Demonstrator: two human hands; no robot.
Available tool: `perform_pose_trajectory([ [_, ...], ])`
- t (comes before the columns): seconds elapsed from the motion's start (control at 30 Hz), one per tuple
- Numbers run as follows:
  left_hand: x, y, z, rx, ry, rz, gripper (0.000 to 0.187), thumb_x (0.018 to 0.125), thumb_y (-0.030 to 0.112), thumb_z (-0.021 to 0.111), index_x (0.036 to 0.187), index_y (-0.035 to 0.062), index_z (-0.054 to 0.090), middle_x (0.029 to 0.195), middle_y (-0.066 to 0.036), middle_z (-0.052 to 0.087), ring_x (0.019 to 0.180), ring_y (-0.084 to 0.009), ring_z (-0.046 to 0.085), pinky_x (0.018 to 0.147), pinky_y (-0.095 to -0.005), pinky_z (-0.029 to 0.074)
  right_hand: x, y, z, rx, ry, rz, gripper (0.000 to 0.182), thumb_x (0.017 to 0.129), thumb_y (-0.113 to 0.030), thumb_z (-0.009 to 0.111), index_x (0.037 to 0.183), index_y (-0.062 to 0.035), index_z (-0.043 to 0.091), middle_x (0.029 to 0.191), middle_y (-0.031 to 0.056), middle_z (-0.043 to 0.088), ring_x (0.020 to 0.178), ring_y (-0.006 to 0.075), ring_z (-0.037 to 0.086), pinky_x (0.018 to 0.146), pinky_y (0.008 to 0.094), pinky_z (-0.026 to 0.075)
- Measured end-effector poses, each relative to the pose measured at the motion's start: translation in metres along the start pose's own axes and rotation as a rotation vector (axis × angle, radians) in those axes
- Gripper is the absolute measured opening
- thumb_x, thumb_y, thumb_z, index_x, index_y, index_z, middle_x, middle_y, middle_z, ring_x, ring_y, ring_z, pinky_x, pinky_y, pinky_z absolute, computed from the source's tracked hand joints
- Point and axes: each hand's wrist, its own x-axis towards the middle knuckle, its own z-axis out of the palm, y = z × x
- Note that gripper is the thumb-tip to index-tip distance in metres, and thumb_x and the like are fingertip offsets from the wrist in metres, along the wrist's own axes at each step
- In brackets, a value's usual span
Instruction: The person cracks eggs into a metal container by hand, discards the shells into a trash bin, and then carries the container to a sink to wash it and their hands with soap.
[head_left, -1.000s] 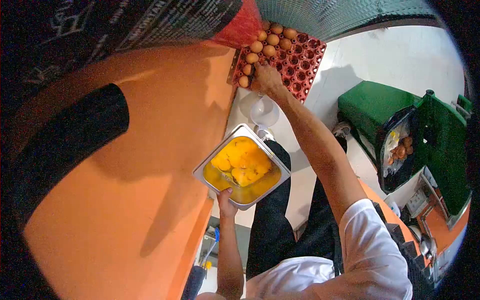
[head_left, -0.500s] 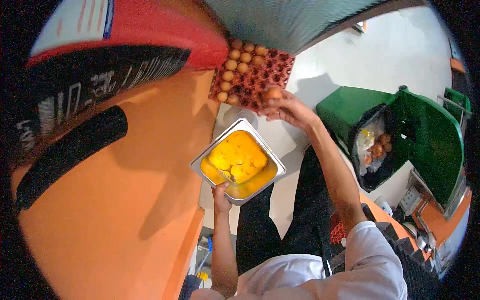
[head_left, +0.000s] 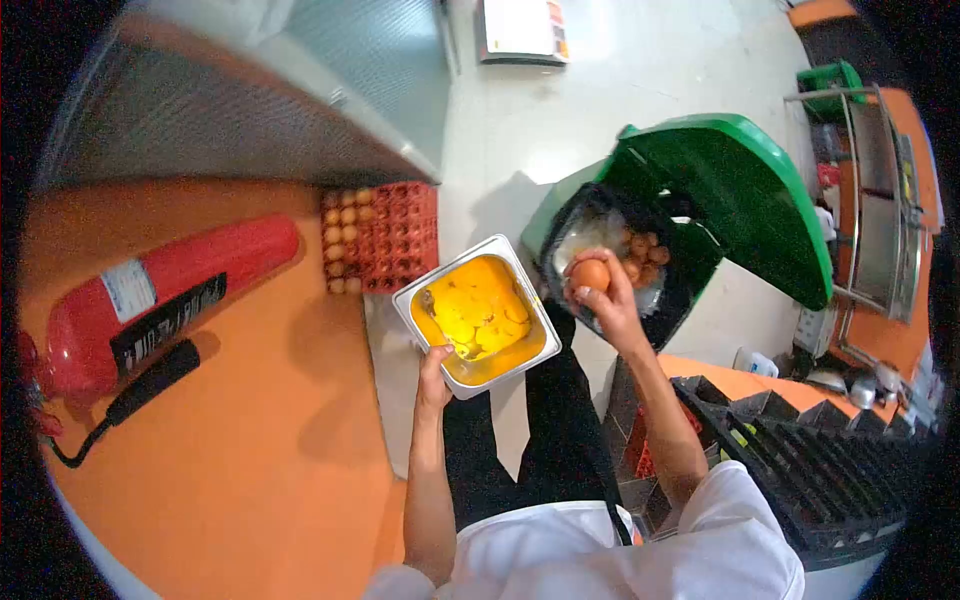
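A square metal pan (head_left: 547, 345) of cracked eggs (head_left: 478, 310), yolks and liquid, is gripped at its near-left rim by my left hand (head_left: 434, 375), thumb over the edge. In my right hand (head_left: 612, 300) a whole brown egg (head_left: 590, 274) is held, the fingers wrapped round it. That hand is above the opening of a green bin (head_left: 565, 215) with a black liner, where brown eggshells (head_left: 648, 258) lie. Beyond the pan a red egg tray (head_left: 400, 235) has brown eggs in its left columns and bare cups on the right.
A red fire extinguisher (head_left: 170, 300) is fixed on the orange wall (head_left: 300, 480) at left. The bin's green lid (head_left: 760, 190) stands open to the right. A black slatted rack (head_left: 810, 470) is at lower right, and a white box (head_left: 522, 30) lies on the far floor.
My right hand has carried the egg from beside the tray to over the bin. The view has turned rightward. My left hand still holds the pan.
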Motion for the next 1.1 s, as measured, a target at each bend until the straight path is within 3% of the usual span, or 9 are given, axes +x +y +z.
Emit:
perform_pose_trajectory([
  [0.13,-0.031,0.057,0.041,0.03,-0.078,-0.07,0.057,0.086,0.017,0.054,0.14,0.0009,0.043,0.13,-0.014,0.057,0.116,-0.0278,0.06,0.1,-0.0409,0.049,-0.036,-0.06,0.056,-0.445,0.053,-0.123,0.033,0.092,-0.011,0.067,0.121,-0.0054,0.053,0.115,0.006,0.057,0.103,0.0191,0.058,0.092,0.0313,0.047],
  [0.23,-0.052,0.081,0.083,0.081,-0.162,-0.11,0.057,0.086,0.018,0.054,0.14,0.0008,0.043,0.131,-0.014,0.057,0.116,-0.0275,0.061,0.1,-0.0404,0.05,-0.069,-0.117,0.042,-0.549,0.227,-0.176,0.033,0.091,-0.01,0.066,0.122,-0.0054,0.053,0.113,0.0073,0.058,0.102,0.0184,0.058,0.091,0.0316,0.048],
  [0.27,-0.051,0.084,0.084,0.124,-0.16,-0.12,0.058,0.086,0.019,0.054,0.14,0.0006,0.042,0.13,-0.014,0.058,0.116,-0.0271,0.061,0.1,-0.0402,0.05,-0.073,-0.118,0.035,-0.306,0.328,-0.181,0.035,0.091,-0.011,0.066,0.122,-0.0044,0.052,0.109,0.0084,0.059,0.099,0.018,0.058,0.089,0.031,0.049],
  [0.43,-0.068,0.104,0.133,0.199,-0.249,-0.141,0.057,0.086,0.02,0.054,0.138,-0.0012,0.044,0.127,-0.014,0.06,0.117,-0.0262,0.061,0.101,-0.0404,0.05,-0.095,-0.138,0.004,-0.117,0.731,-0.324,0.037,0.089,-0.017,0.069,0.12,-0.0036,0.053,0.11,0.0109,0.06,0.098,0.0213,0.06,0.088,0.0349,0.05],
  [0.5,-0.065,0.085,0.151,0.213,-0.264,-0.165,0.059,0.085,0.021,0.054,0.138,-0.0023,0.042,0.128,-0.014,0.059,0.116,-0.0262,0.062,0.1,-0.0399,0.051,-0.102,-0.124,-0.017,-0.757,0.308,-0.594,0.037,0.088,-0.018,0.071,0.118,-0.0027,0.055,0.116,0.0146,0.06,0.102,0.0295,0.061,0.093,0.0395,0.047],
  [0.57,-0.076,0.086,0.171,0.264,-0.226,-0.209,0.059,0.085,0.021,0.055,0.138,-0.0024,0.043,0.128,-0.015,0.06,0.115,-0.0261,0.062,0.099,-0.0394,0.051,-0.106,-0.13,-0.001,-0.558,0.211,-0.252,0.038,0.086,-0.018,0.072,0.117,-0.0025,0.055,0.115,0.0166,0.061,0.109,0.0348,0.059,0.098,0.0416,0.044],
  [0.9,-0.022,0.026,0.208,0.402,-0.173,-0.209,0.057,0.084,0.02,0.056,0.135,-0.0036,0.045,0.121,-0.014,0.061,0.106,-0.0233,0.065,0.093,-0.0366,0.053,-0.104,-0.126,-0.101,-0.311,0.224,-0.033,0.037,0.089,-0.012,0.068,0.121,-0.0054,0.053,0.103,0.0084,0.062,0.088,0.016,0.06,0.076,0.03,0.051],
  [1.0,-0.02,0.024,0.215,0.438,-0.189,-0.177,0.06,0.083,0.021,0.057,0.136,-0.0045,0.042,0.125,-0.015,0.058,0.111,-0.0237,0.06,0.099,-0.0356,0.047,-0.111,-0.156,-0.109,0.092,0.112,0.185,0.037,0.092,-0.011,0.064,0.127,-0.0078,0.051,0.104,0.0053,0.062,0.088,0.0109,0.061,0.064,0.0238,0.049],
  [1.1,-0.017,0.013,0.217,0.485,-0.174,-0.141,0.067,0.083,0.022,0.058,0.141,-0.0059,0.037,0.129,-0.016,0.055,0.119,-0.0254,0.054,0.106,-0.0351,0.04,-0.11,-0.162,-0.115,-0.011,0.048,0.199,0.039,0.093,-0.012,0.065,0.128,-0.0063,0.051,0.107,0.0067,0.062,0.087,0.0118,0.063,0.063,0.0234,0.049],
])
